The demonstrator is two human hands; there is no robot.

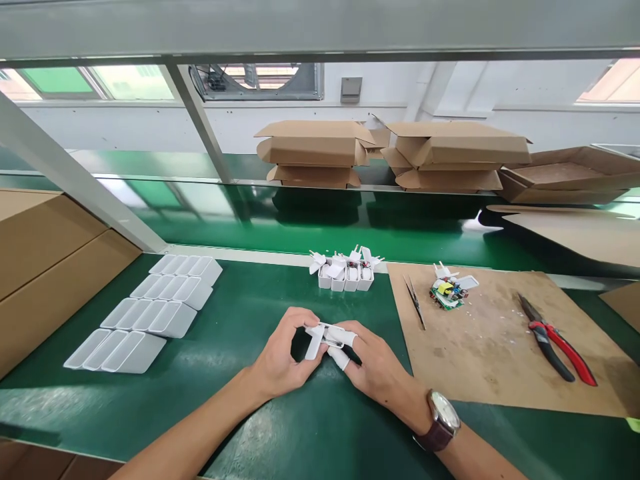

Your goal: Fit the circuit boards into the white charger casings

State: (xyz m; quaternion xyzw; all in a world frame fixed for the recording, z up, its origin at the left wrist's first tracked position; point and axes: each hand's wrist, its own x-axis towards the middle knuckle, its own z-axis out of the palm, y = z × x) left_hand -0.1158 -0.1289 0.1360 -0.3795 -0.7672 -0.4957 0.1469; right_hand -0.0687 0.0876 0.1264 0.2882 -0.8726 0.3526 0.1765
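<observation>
My left hand (pixel 283 357) and my right hand (pixel 373 367) meet over the green bench, both pinching one small white plastic charger housing (pixel 325 337) with its lid part open. White finger cots cover some right fingertips, and a brown-strapped watch (pixel 443 420) sits on that wrist. Behind the hands stands a row of several white housings with plug parts (pixel 346 270). To the left lie rows of white casings (pixel 160 307) laid side by side.
A brown cardboard mat (pixel 500 347) at the right carries tweezers (pixel 415 301), a small circuit board with white parts (pixel 447 290) and red-handled cutters (pixel 557 340). Cardboard boxes (pixel 45 260) stand at the far left. Folded cartons (pixel 390 153) are stacked beyond the conveyor.
</observation>
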